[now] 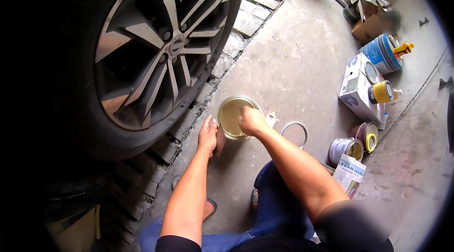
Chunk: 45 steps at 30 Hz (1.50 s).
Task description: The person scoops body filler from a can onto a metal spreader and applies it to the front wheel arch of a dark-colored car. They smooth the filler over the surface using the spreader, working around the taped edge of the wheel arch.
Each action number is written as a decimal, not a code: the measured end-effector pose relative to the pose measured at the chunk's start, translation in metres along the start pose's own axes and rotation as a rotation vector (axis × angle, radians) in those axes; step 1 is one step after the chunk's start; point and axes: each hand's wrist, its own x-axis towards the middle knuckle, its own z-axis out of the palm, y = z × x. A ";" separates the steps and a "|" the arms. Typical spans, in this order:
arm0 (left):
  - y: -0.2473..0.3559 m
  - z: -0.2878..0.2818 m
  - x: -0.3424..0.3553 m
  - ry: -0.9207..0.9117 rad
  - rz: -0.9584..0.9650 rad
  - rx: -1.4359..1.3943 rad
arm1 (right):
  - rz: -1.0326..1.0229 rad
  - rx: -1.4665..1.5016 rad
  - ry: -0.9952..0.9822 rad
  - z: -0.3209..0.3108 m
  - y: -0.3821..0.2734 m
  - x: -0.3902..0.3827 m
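A round metal can (220, 118) stands on the floor in front of me, its top off and a beige-tan paste or paint (230, 113) inside. My left hand (207, 134) steadies the can, fingers pressed along its near left wall. Over the right part of the opening, my right hand (251, 122) is closed, knuckles up. Something thin may stick out of its fist, but the fingers hide what it is. A round lid (294, 134) lies right of the can. Between lid and can is a small crumpled white thing (271, 119).
A car wheel (176, 46) rises close on my left, beside a strip of broken tiles (231, 46). At right stand a white box (355, 81), a blue bucket (380, 55), a yellow-labelled can (381, 92), an open white can (344, 150) and a dark red can (363, 133).
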 end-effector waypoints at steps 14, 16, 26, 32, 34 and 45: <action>-0.025 0.069 -0.080 0.041 -0.122 0.188 | 0.218 0.260 0.152 0.028 0.013 -0.008; -0.049 0.052 -0.074 0.172 -0.014 0.311 | 0.169 0.175 0.128 0.033 0.012 -0.002; -0.042 0.027 -0.050 0.075 0.018 0.310 | 0.136 -0.041 -0.003 0.064 0.013 0.044; -0.061 0.025 -0.039 0.047 0.121 0.090 | 0.010 -0.171 -0.080 0.078 0.017 0.056; -0.063 0.025 -0.038 0.057 0.126 0.127 | -0.087 -0.250 -0.092 0.084 0.028 0.065; -0.051 0.021 -0.043 0.027 0.030 0.128 | -0.397 -0.441 -0.289 0.084 0.028 0.075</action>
